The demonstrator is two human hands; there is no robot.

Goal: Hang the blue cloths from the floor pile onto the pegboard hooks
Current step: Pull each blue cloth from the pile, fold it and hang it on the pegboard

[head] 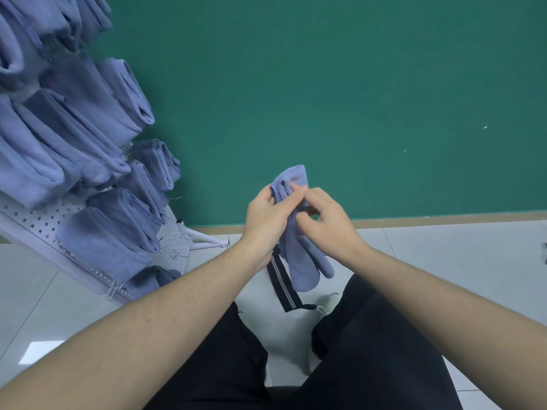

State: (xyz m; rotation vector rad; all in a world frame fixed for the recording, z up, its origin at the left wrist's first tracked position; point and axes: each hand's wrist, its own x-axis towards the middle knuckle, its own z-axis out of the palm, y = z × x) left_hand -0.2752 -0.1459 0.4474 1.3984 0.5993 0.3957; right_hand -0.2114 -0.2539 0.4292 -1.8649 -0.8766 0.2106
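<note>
Green wall and pale floor tiles lie before you. Your left hand [268, 216] grips a blue cloth [299, 253] near its top fold — your right hand [324, 221] pinches it alongside. Left of you, the pegboard [35, 224] carries hung cloths [74, 119].

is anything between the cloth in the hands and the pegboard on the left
Nothing visible does. The cloth is held by the left hand and right hand, with open air across to the pegboard. Most of its hooks already carry hung cloths.
</note>
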